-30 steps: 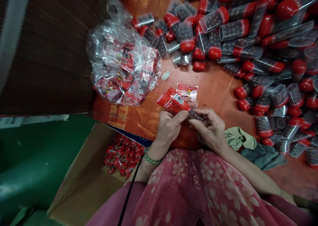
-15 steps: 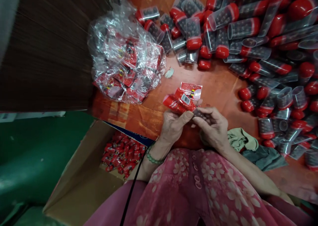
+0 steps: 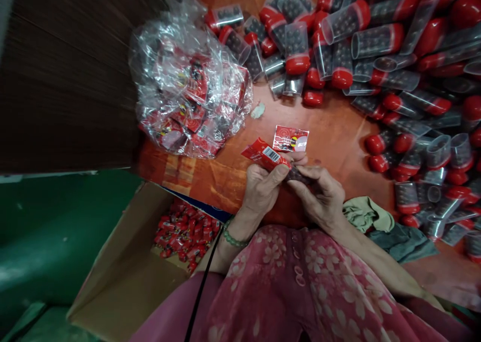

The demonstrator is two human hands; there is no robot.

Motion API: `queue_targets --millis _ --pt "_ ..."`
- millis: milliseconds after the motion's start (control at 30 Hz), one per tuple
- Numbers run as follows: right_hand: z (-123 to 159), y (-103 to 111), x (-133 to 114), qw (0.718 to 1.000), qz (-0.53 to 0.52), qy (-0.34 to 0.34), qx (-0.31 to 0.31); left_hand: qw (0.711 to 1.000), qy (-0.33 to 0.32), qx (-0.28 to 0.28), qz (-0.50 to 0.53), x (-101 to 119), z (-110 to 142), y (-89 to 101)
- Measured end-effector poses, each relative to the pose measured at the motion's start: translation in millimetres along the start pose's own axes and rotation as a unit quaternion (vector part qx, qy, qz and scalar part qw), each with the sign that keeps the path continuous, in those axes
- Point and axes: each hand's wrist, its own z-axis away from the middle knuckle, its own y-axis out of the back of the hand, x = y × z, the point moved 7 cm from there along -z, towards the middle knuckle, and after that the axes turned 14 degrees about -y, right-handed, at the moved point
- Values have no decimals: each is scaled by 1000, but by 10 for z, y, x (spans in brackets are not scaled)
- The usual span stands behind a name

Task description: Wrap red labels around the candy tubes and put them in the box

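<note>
My left hand [image 3: 261, 191] is closed on a red printed wrapper [image 3: 263, 154] with a white barcode label, its thumb pressed on the near end. The fingers of my right hand [image 3: 321, 191] pinch a clear tube of dark round pellets [image 3: 298, 176]. The tube's end meets the wrapper between both hands; how far it sits inside is hidden by my fingers. Just beyond the hands, a flat red printed wrapper [image 3: 290, 138] lies on the orange table [image 3: 338, 146].
Many clear tubes with red caps [image 3: 296, 48] are heaped at the back and right. A clear plastic bag of red wrappers [image 3: 191, 91] lies at left. Below it, a cardboard box [image 3: 112, 262] holds red-wrapped pieces [image 3: 186, 231]. Crumpled cloths [image 3: 366, 214] lie right of my hands.
The red wrapper in my left hand looks flatter and straighter, and its barcode has turned and shifted slightly left. My right hand has stayed close, still gripping the tube.
</note>
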Motion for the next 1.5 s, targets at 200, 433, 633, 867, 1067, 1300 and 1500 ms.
queue_targets --millis 200,433,633,867,1067,1300,1500 --pt "-27 -26 95 997 -42 -59 -20 1000 -1 -24 -12 -51 -2 29" --pt "-4 -114 230 983 -100 -144 -58 997 13 -20 -68 -40 -24 9" --pt "-88 -165 192 961 -155 -213 -84 1000 -9 7 -26 97 -77 -6" --pt "-85 -168 105 979 -83 -161 -93 997 42 48 44 33 -66 55" --pt "-90 -100 -36 996 63 -53 -43 990 43 121 65 1 -56 153" --pt "-96 -156 112 986 -20 -153 -66 989 47 127 60 -24 -59 176" --pt "-122 -291 250 920 -222 -309 -99 996 17 89 19 -34 -20 126"
